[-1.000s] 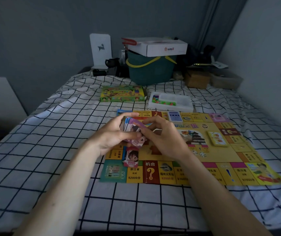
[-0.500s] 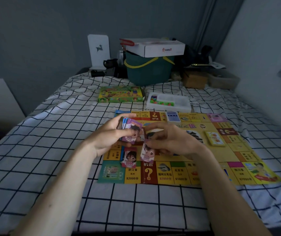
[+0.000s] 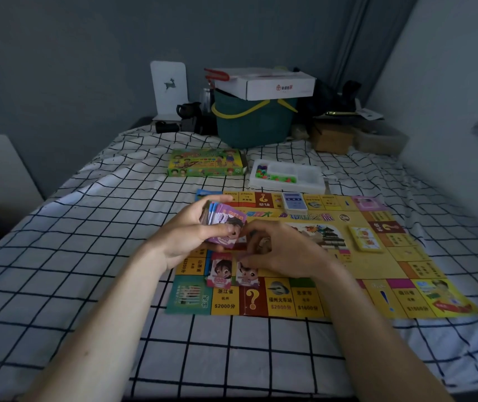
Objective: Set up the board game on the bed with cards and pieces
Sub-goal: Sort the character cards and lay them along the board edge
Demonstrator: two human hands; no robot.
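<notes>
The yellow game board (image 3: pixel 362 274) lies flat on the checked bed sheet (image 3: pixel 87 256). My left hand (image 3: pixel 185 233) grips a fanned stack of purple play-money notes (image 3: pixel 226 224) above the board's left side. Two notes with cartoon faces, one (image 3: pixel 221 272) beside the other (image 3: pixel 246 275), lie on the board's near left part. My right hand (image 3: pixel 284 250) hovers over them with curled fingers, its fingertips between the stack and the second note's top edge. A blue card deck (image 3: pixel 294 203) and a yellow card deck (image 3: pixel 367 239) sit on the board.
Beyond the board are the green game box (image 3: pixel 206 163) and a white tray (image 3: pixel 313 184) with coloured pieces. A green basket (image 3: pixel 255 123) topped by a white carton (image 3: pixel 264 84) and a cardboard box (image 3: pixel 332 139) stand at the bed's far end. A wall runs along the right.
My right hand took a note off the stack and laid it on the board, right of the first note. My left hand kept holding the stack.
</notes>
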